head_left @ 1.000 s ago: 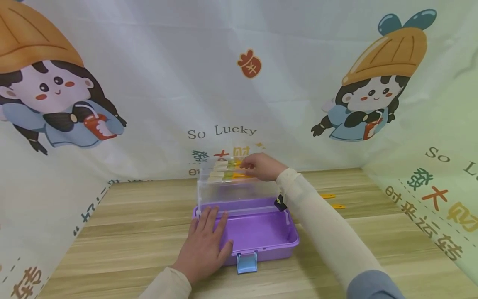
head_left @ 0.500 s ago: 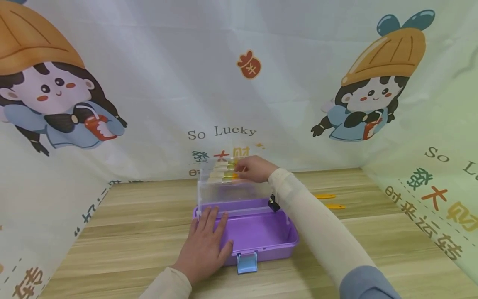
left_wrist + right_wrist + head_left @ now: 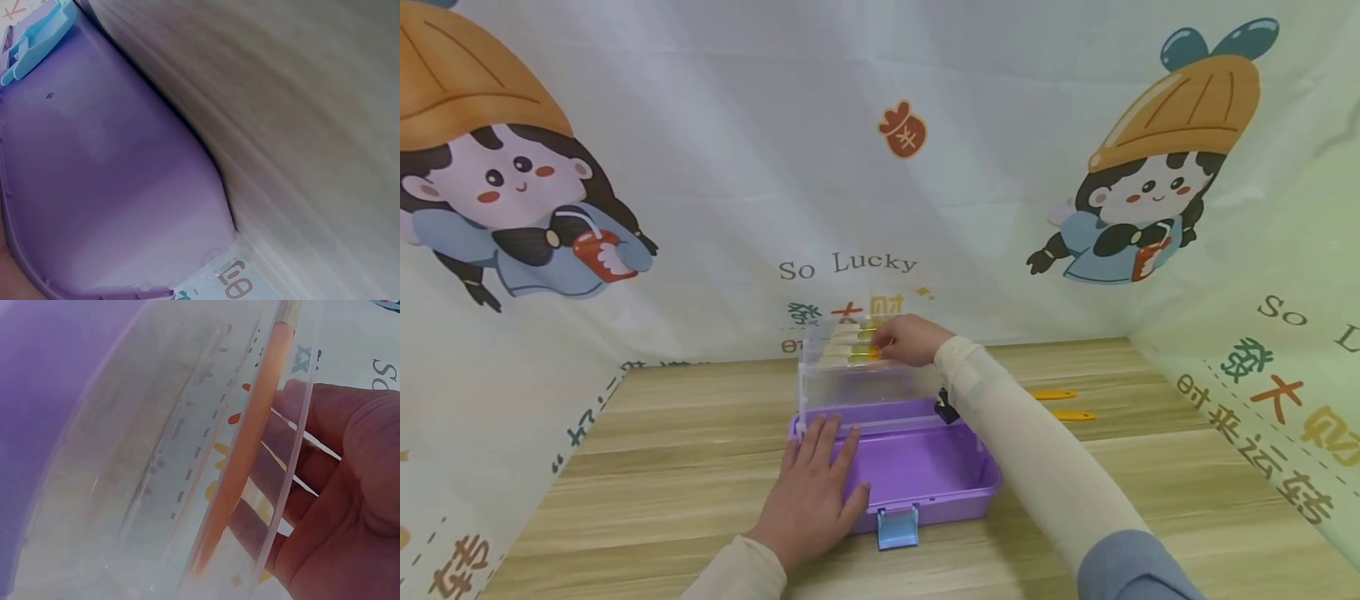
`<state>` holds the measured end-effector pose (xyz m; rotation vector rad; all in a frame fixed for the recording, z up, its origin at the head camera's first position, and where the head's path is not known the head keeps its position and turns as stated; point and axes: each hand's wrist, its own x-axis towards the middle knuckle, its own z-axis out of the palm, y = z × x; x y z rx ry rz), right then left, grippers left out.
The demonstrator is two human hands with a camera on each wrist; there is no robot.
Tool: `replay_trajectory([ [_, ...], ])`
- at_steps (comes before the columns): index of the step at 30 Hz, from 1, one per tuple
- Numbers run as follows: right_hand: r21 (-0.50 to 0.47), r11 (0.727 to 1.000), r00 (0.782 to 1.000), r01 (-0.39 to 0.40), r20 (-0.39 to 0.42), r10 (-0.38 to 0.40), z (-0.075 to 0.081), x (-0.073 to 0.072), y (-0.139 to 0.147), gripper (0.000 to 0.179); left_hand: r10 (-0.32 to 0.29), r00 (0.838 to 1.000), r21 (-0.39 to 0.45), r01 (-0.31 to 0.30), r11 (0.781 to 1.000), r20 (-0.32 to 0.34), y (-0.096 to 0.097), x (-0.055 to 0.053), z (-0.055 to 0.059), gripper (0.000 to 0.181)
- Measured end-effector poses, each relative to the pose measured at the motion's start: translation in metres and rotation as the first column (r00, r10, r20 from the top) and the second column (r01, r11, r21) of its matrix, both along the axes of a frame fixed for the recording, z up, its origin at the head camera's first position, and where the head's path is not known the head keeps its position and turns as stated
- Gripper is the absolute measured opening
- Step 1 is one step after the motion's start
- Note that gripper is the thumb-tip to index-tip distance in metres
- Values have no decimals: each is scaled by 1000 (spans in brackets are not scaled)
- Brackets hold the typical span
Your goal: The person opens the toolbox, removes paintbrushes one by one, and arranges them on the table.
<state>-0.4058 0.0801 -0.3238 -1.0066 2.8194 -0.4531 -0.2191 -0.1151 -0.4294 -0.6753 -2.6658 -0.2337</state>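
Observation:
A purple plastic box (image 3: 917, 462) stands with its clear lid (image 3: 880, 387) raised at the back. At the lid's top lie several paintbrushes (image 3: 847, 351), pale bristles to the left and orange handles under my right hand (image 3: 913, 339). That hand bends its thumb and fingers at one orange handle (image 3: 250, 431) and appears to pinch it; clear plastic (image 3: 292, 481) stands before the fingers in the right wrist view, and the handle hides their tips. My left hand (image 3: 812, 483) rests, fingers spread, on the box's left rim. A blue latch (image 3: 898, 528) hangs down at the front.
Two more orange handles (image 3: 1075, 415) lie on the wooden table (image 3: 685, 467) right of the box, partly behind my right sleeve (image 3: 1015, 425). A printed cloth (image 3: 760, 167) hangs behind the table and along both sides.
Over the first half second my right hand slides a little left along the brush handles, and then stays nearly still. The brushes, the box and my left hand keep their places.

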Motion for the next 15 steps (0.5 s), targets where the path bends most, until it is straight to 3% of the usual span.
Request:
replay_trajectory([
  [10, 35, 998, 998, 50, 27, -51, -1, -1, -4, 32, 1, 1000, -6, -1, 1000, -5, 0, -1, 0, 66],
  [15, 40, 998, 999, 39, 21, -39, 1, 1, -5, 32, -2, 1000, 3, 2, 1000, -9, 0, 0, 0, 66],
])
